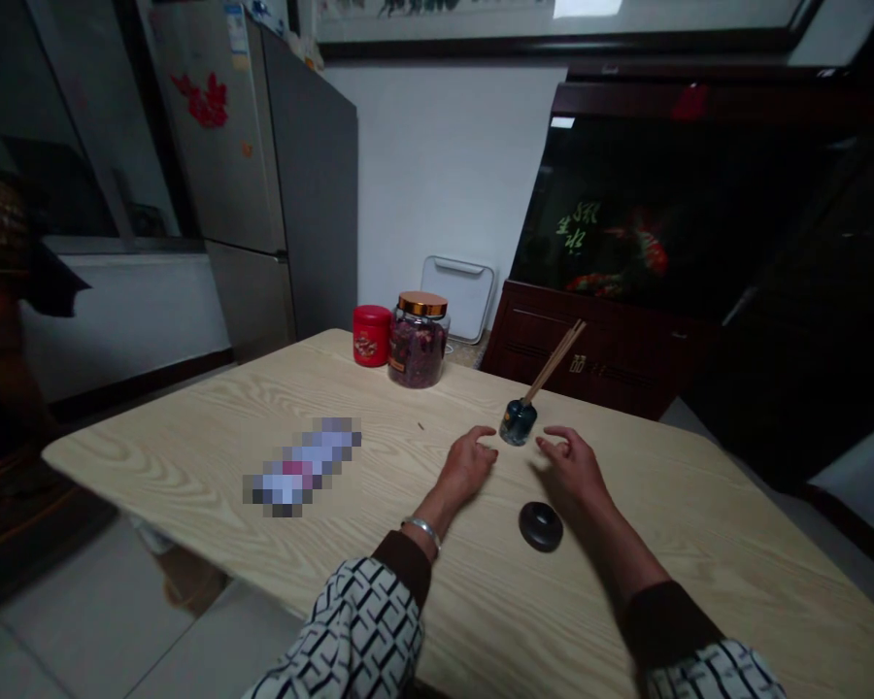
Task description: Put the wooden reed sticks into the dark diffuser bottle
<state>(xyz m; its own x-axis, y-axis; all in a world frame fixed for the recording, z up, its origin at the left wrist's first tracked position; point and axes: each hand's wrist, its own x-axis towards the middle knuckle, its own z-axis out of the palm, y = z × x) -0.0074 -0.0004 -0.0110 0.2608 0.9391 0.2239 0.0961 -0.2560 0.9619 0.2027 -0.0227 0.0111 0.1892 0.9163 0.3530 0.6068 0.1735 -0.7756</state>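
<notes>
- Flanking a small bottle (518,423) of sticks (555,361), the left hand (470,464) and right hand (572,466) are rested on the table (655,602), fingers loosely curled, nothing gripped, bottle untouched between them.
- A dark disc (540,525) is seen beside the right wrist, probably parked within reach.
- A jar (418,342) and red tin (372,335) are set by the far edge, well apart.

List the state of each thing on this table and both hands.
Small dark glass diffuser bottle: upright, uncapped, reed sticks leaning right.
Round black cap: off, lying on light wooden table.
Glass jar with copper lid: closed, dried petals inside.
Red round tin: lid on.
Left hand: open, empty, beside bottle.
Right hand: open, empty, beside bottle.
</notes>
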